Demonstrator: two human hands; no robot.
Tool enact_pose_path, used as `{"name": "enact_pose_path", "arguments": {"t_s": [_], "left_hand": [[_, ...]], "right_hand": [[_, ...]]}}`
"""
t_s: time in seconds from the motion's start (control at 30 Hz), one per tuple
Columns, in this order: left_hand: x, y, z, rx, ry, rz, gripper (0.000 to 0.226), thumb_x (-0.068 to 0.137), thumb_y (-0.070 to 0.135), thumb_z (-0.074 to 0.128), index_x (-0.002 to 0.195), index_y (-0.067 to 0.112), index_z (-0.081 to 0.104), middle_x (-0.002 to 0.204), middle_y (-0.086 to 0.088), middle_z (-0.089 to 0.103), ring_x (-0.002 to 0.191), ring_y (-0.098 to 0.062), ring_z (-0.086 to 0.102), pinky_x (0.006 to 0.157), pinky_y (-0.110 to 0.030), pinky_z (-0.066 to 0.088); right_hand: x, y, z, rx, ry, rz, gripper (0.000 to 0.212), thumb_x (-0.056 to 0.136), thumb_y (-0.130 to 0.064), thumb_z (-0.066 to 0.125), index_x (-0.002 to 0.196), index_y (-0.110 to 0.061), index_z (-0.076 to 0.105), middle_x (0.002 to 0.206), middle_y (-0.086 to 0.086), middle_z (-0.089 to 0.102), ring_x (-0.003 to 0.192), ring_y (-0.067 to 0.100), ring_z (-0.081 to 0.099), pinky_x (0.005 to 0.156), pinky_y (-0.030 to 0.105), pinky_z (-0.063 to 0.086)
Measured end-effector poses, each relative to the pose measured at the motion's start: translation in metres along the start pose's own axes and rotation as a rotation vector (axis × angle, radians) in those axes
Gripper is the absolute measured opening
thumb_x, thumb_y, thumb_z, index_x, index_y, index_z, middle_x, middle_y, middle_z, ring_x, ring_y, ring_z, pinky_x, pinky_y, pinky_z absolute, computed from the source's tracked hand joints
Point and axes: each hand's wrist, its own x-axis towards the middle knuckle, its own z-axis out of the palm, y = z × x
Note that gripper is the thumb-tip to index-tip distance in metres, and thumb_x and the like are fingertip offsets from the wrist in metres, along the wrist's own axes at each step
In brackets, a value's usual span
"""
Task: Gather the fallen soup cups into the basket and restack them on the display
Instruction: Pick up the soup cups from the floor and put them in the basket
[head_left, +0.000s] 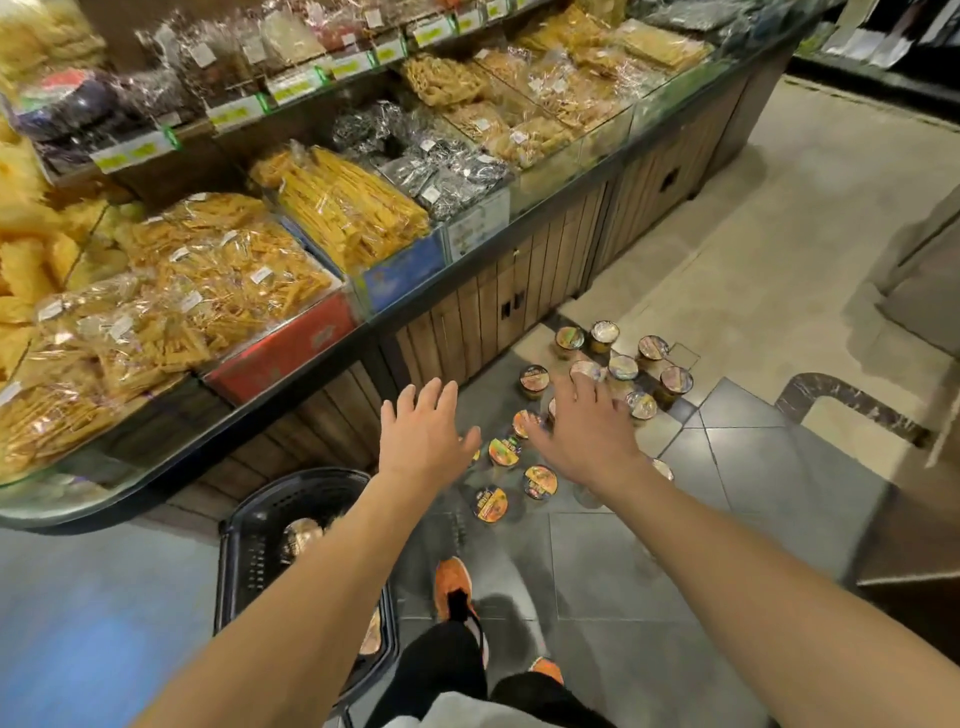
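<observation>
Several soup cups lie scattered on the floor ahead of me, some upright like the one with a foil lid (604, 335), others on their sides like the orange-labelled cup (490, 503). My left hand (423, 434) and my right hand (582, 431) are both stretched out above the cups with fingers spread, holding nothing. A black plastic basket (249, 551) stands on the floor at my lower left, under my left forearm. A cup (300, 536) lies inside it. Some cups are hidden behind my right hand.
A wooden display counter (493, 306) with bins of bagged dried snacks runs along the left. My orange shoes (453, 582) stand just behind the cups. A dark curved fixture (852, 400) sits on the floor at right. Tiled floor stretches beyond.
</observation>
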Motion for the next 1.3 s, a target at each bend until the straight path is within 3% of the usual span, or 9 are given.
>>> {"name": "enact_pose_path", "arguments": {"t_s": [0.4,0.67,1.03,1.3], "left_hand": [[0.138,-0.019,0.058,-0.008,-0.126,0.086,0.072,0.099,0.060,0.044,0.159,0.023,0.030,0.164,0.001,0.032,0.151,-0.031,0.026,0.122,-0.055,0.023],[0.206,-0.023,0.144,-0.002,-0.251,0.152,0.074,0.099,0.060,0.044,0.161,0.023,0.026,0.166,0.000,0.028,0.152,-0.032,0.023,0.123,-0.055,0.021],[0.256,-0.014,0.334,-0.009,-0.355,0.123,0.081,0.097,0.061,0.044,0.162,0.020,0.021,0.168,-0.005,0.024,0.153,-0.034,0.018,0.124,-0.055,0.017],[0.272,-0.014,0.502,-0.009,-0.451,0.042,0.089,0.090,0.064,0.054,0.160,0.018,0.023,0.166,-0.004,0.023,0.153,-0.032,0.016,0.122,-0.055,0.020]], "right_hand": [[0.116,0.004,0.057,0.007,-0.157,0.115,0.084,0.098,-0.066,0.043,0.161,-0.014,0.019,0.166,0.014,0.021,0.148,0.038,0.026,0.118,0.053,0.029],[0.169,0.028,0.143,0.029,-0.257,0.191,0.085,0.100,-0.065,0.041,0.162,-0.014,0.013,0.167,0.014,0.018,0.150,0.038,0.022,0.117,0.055,0.030],[0.231,0.089,0.320,0.048,-0.321,0.194,0.084,0.097,-0.062,0.046,0.159,-0.010,0.023,0.162,0.016,0.025,0.146,0.040,0.024,0.115,0.056,0.030],[0.257,0.126,0.482,0.059,-0.373,0.172,0.092,0.090,-0.061,0.063,0.157,-0.008,0.028,0.159,0.019,0.033,0.140,0.042,0.035,0.111,0.057,0.038]]}}
